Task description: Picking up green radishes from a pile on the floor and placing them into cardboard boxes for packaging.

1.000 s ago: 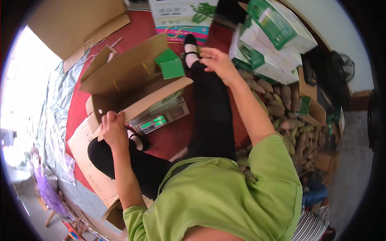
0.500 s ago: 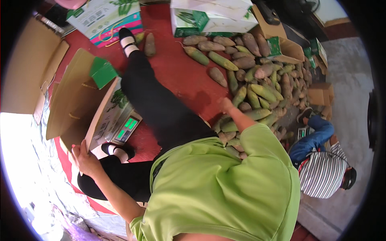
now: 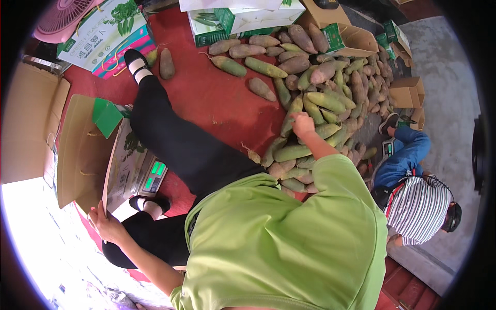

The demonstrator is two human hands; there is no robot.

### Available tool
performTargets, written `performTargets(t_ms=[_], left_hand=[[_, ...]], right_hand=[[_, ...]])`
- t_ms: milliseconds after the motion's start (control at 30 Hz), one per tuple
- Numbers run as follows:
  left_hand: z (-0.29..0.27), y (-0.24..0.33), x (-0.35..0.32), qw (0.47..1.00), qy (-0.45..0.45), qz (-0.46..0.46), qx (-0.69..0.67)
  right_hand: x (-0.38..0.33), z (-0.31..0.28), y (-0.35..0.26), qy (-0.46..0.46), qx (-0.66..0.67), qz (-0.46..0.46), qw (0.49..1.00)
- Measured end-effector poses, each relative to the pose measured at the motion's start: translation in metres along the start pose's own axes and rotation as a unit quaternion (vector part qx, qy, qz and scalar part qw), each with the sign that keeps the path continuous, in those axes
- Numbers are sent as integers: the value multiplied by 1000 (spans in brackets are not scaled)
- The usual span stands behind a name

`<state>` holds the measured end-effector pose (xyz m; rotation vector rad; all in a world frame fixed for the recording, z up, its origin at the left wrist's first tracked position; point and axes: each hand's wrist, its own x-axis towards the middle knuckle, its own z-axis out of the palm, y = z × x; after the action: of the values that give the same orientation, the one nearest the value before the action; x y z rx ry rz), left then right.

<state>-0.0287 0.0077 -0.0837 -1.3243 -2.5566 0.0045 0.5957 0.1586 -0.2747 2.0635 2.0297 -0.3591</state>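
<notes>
at the left, a cardboard sheet (image 3: 31,119) stands beside an open carton (image 3: 77,160) with a green flap (image 3: 107,117). the left hand (image 3: 106,225) is closed on the near edge of this carton, fingers and thumb on either side of the board. a pink fan (image 3: 64,18) is at the far left, next to a white gift box (image 3: 103,39) with a yellow cord. a scale (image 3: 152,178) with a lit green display shows at the carton's right side; whether the carton rests on it cannot be told. one loose radish (image 3: 166,63) lies on the red floor (image 3: 191,108) near the person's far shoe (image 3: 135,62). white-and-green boxes (image 3: 248,21) stand at the far middle. the right hand (image 3: 302,125) is at the left part of the radish pile (image 3: 330,103), fingers partly curled; whether it grips a radish cannot be told. a smaller carton (image 3: 356,40) lies open at the pile's far side. at the right, a co-worker in a striped shirt (image 3: 418,209) is bent low beside the pile.
</notes>
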Motion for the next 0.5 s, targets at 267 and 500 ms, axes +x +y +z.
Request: performTargets(t_ms=[267, 500], left_hand=[[-3, 3, -3, 1000, 20, 12, -10], [-9, 12, -1, 999, 20, 14, -21]], right_hand=[[-28, -62, 79, -220, -59, 66, 971], [-41, -64, 76, -268, -202, -9, 942]])
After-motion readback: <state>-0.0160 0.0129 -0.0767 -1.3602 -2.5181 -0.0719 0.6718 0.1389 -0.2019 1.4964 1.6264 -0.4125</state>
